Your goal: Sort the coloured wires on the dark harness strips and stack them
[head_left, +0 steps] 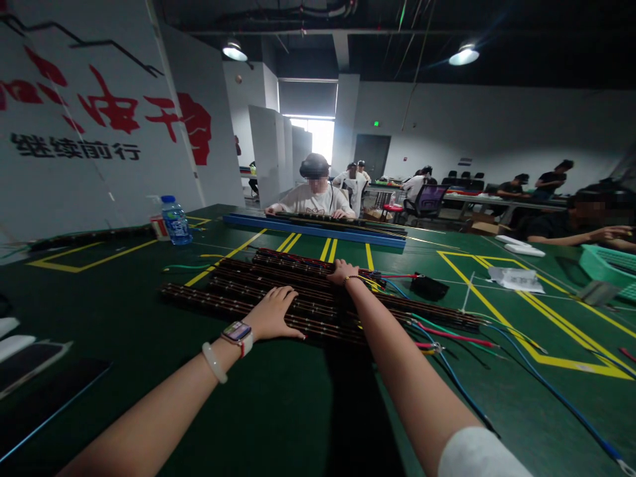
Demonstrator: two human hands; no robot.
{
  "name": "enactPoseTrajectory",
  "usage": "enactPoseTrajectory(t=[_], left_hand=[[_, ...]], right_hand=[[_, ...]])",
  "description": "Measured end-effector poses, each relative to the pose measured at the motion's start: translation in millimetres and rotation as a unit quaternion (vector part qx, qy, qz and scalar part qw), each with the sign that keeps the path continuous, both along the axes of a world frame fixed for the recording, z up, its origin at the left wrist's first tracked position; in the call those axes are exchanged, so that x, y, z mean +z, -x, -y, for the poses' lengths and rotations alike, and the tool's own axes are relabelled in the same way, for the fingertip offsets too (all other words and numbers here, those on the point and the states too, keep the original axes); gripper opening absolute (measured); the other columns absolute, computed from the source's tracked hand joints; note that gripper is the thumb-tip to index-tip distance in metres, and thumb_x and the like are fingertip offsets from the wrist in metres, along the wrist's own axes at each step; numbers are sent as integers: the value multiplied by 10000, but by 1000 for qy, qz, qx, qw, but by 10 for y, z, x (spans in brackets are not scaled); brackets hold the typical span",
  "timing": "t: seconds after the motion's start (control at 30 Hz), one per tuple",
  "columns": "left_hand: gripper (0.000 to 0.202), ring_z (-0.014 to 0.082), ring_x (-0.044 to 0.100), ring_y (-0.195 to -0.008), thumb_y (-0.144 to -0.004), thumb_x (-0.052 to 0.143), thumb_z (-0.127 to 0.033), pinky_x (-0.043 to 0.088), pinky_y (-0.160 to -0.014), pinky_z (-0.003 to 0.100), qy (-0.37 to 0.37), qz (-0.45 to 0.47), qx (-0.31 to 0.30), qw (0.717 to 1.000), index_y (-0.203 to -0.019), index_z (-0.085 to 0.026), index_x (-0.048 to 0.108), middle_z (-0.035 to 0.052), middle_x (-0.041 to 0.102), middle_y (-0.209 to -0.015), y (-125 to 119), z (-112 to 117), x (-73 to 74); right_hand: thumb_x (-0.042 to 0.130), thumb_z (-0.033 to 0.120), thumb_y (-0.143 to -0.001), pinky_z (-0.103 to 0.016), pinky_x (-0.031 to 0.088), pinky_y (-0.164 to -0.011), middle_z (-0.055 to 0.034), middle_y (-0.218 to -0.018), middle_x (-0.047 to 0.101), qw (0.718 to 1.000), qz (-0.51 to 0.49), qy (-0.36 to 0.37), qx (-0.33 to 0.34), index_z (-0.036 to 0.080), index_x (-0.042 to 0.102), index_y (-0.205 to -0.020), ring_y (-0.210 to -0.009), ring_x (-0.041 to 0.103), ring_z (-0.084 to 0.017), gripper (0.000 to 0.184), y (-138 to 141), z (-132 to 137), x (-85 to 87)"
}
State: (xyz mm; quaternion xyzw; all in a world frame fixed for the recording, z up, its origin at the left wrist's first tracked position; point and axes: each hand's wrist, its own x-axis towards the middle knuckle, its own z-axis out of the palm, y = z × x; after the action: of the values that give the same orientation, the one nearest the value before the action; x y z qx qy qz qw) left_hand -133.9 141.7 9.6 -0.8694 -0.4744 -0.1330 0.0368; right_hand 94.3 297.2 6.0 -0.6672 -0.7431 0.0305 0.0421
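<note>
Several long black wire harnesses lie side by side on the green table, banded along their length, with coloured leads at their right ends. My left hand rests on the nearer harnesses, fingers spread and thumb stretched out along the near edge. Farther out, my right hand reaches over the row, its fingers bent around a harness at the far side; the fingertips are partly hidden. A watch and a pale bangle are on my left wrist.
A blue channel with long dark pieces lies across the table before a seated person. A water bottle stands left. Blue cables, a plastic bag and a green basket lie right. Phones sit near left.
</note>
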Motion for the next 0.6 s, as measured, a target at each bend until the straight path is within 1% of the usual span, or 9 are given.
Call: enactPoseTrajectory(t=[0.07,0.13,0.23,0.3,0.43,0.6], left_hand=[[972,331,409,-1229,-526,534,-825,276,-1058,466,-8,5,-4,1000,-1246,-174,491,150,467,-1315,6,13,-8],[951,325,397,-1247,-535,532,-824,256,-1075,464,-14,7,-6,1000,-1231,-177,506,143,474,-1318,13,19,-11],[958,335,273,-1339,-530,522,-832,163,-1114,486,-26,0,-10,1000,-1211,-157,517,157,394,-1403,16,8,-7],[981,324,216,-1372,-539,508,-834,119,-1126,483,-14,-12,-21,1000,-1233,-140,495,164,324,-1455,11,-12,-5],[1088,290,262,-1365,-543,491,-840,141,-1127,439,34,-25,-27,999,-1347,-117,372,172,310,-1468,-6,-49,-16],[1147,288,260,-1367,-526,493,-851,176,-1120,413,32,-21,-28,999,-1381,-105,326,175,296,-1472,-28,-35,-27]], right_hand=[[508,584,-759,-550,323,-946,-124,-1325,443,1000,0,2,0,244,450,-1258,-1165,456,-331,606,-4,14,2],[515,583,-756,-540,338,-936,-119,-1313,453,1000,0,4,3,255,471,-1239,-1153,469,-332,585,-10,24,8],[527,573,-755,-531,351,-925,-115,-1294,469,1000,-1,5,6,263,490,-1222,-1135,486,-330,561,-16,32,16],[529,563,-761,-526,353,-920,-114,-1287,473,1000,-3,4,8,267,493,-1219,-1130,491,-328,547,-18,34,17],[529,566,-765,-538,348,-917,-112,-1292,468,1000,-7,4,9,274,487,-1227,-1137,484,-336,549,-23,46,13],[541,542,-763,-568,334,-919,-118,-1282,479,1000,-9,4,3,272,487,-1227,-1131,488,-343,539,-48,87,14]])
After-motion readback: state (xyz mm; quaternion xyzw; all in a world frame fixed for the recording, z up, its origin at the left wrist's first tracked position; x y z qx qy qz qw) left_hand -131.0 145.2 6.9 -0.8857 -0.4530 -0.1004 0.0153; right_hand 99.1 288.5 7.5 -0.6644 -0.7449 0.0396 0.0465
